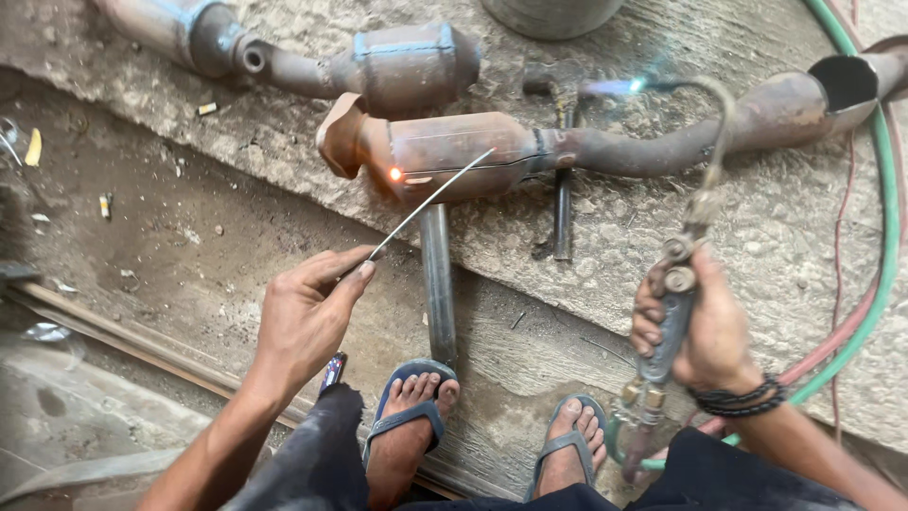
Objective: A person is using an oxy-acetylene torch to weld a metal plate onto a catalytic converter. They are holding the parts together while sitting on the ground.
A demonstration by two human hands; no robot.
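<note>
Rod [430, 199] pinched in left hand [307, 317] fingers, right hand [695, 331] clamped on torch [676, 303]: flame belongs back at glowing spot [394, 174] on converter [454, 156].

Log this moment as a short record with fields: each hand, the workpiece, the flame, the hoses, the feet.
left hand: pinches a thin metal filler rod, its tip over the workpiece
right hand: grips a gas welding torch with a curved neck
workpiece: rusty metal exhaust pipe with a bulged canister, lying on a rough concrete slab; one glowing orange spot
flame: blue flame, held away from the glowing spot
hoses: green and red hoses, at right
feet: blue sandals
</note>
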